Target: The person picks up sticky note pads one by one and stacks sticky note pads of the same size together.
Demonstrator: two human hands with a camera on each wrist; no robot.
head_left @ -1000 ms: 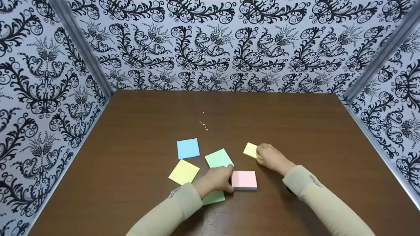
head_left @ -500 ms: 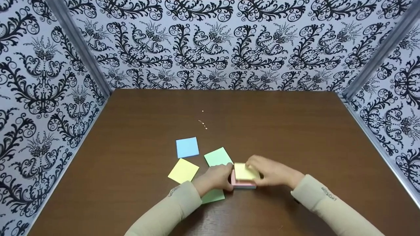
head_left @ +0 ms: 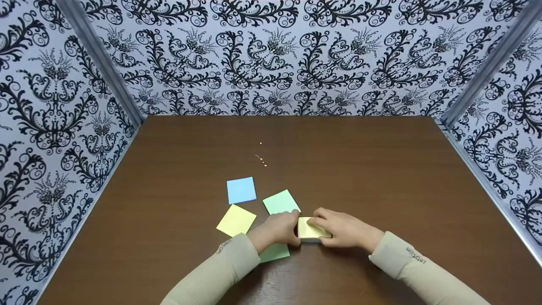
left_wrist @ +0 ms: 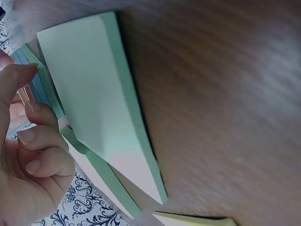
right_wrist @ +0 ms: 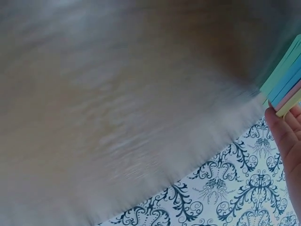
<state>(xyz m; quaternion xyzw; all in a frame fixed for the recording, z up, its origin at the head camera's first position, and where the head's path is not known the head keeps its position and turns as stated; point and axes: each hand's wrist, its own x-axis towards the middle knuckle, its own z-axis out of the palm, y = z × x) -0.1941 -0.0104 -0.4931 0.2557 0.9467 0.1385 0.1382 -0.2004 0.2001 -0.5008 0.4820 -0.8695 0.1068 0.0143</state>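
Note:
A stack of sticky note pads shows green, blue, pink and yellow layers in the right wrist view. On its top lies a yellow sticky note pad, which my right hand pinches from the right with fingers over its upper face. My left hand grips the left side of the stack between thumb and finger; its other fingers are curled in the left wrist view. One green pad lies just behind the left hand. Another green pad is partly hidden under the left wrist.
Left of the hands lie a blue pad and a second yellow pad. Small light specks dot the brown table farther back. Patterned walls enclose the table at the back and sides.
My right hand has brought the yellow pad from the right, over the pink-topped stack and down onto it. The left hand has stayed at the stack's left side.

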